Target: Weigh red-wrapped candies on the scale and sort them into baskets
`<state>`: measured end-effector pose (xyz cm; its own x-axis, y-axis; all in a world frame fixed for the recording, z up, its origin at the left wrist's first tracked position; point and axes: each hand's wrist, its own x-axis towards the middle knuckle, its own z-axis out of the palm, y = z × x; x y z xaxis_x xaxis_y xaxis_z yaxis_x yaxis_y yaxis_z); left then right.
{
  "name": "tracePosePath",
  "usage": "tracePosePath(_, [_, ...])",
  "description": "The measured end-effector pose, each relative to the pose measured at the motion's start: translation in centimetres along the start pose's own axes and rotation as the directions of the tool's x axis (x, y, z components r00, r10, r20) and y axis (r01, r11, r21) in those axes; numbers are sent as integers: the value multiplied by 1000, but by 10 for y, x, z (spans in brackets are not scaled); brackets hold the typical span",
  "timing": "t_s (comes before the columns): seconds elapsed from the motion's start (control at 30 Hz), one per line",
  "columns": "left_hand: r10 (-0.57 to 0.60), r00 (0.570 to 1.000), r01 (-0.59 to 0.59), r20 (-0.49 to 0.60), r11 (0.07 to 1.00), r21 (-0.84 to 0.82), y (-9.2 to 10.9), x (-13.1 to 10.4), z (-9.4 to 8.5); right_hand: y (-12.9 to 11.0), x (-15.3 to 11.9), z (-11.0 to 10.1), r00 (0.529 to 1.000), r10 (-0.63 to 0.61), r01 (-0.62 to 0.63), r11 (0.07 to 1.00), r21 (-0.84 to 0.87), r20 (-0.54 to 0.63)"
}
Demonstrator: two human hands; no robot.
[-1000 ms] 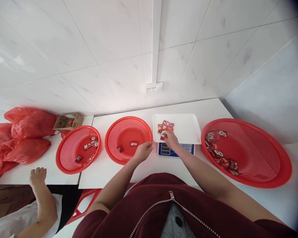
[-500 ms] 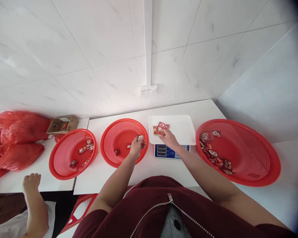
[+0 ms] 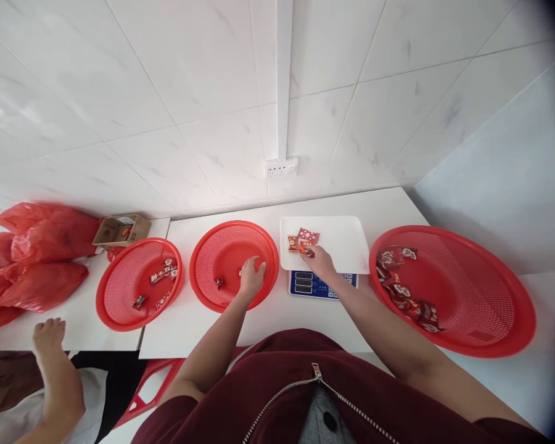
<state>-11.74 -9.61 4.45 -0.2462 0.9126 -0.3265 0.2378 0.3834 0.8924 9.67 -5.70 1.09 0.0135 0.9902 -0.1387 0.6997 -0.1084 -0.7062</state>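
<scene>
My left hand (image 3: 252, 279) is over the middle red basket (image 3: 203, 246), its fingers apart. A small dark red packet (image 3: 220, 283) lies in that basket, and another one is partly hidden by the hand. My right hand (image 3: 320, 262) pinches a dark red packet (image 3: 309, 252) above the white tray (image 3: 346, 243). Beside its fingertips, a pink-red dotted packet (image 3: 309, 235) and a red and gold packet (image 3: 293, 243) lie on the tray. The tray sits on a blue scale (image 3: 305, 285).
A large red basket (image 3: 485, 290) with several packets stands right; another red basket (image 3: 115, 290) with packets stands left. Farther left are a cardboard box (image 3: 115, 233), red plastic bags (image 3: 46, 287) and another person's hand (image 3: 49, 336). A socket (image 3: 281, 168) is on the wall.
The packet in my left hand is gone from its fingers, which have spread. Another red packet now shows on the tray by my right fingers. The other person's hand has shifted slightly left.
</scene>
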Motion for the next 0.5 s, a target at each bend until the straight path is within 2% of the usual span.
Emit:
tracePosePath(0.07, [-14, 996, 25, 87, 991, -129, 7, -2, 10, -22, -7, 8, 980, -174, 155, 972, 175, 101])
tracePosePath(0.1, [-44, 987, 81, 154, 967, -243, 11, -3, 14, -33, -9, 12, 947, -279, 237, 941, 240, 158])
tracePosePath(0.17, [-95, 961, 208, 260, 868, -450, 16, -2, 17, -48, -9, 18, 896, -407, 355, 897, 265, 178])
tracePosePath(0.2, [-131, 954, 259, 269, 810, -526, 18, -1, 16, -51, -6, 19, 896, -416, 381, 899, 215, 152])
tracePosePath(0.27, [-249, 947, 321, 202, 713, -624, 17, 3, 8, -46, 7, 18, 937, -345, 345, 938, 21, 57])
tracePosePath(0.37, [-436, 894, 378, 99, 620, -687, 9, 9, -11, -22, 31, 12, 987, -155, 140, 958, -252, -41])
tracePosePath(0.43, [-493, 866, 407, 88, 590, -698, 2, 11, -21, -7, 43, 11, 998, -55, 48, 943, -330, -12])
tracePosePath(0.5, [-529, 844, 430, 93, 561, -708, -3, 11, -27, 4, 47, 13, 998, -32, 48, 928, -369, 50])
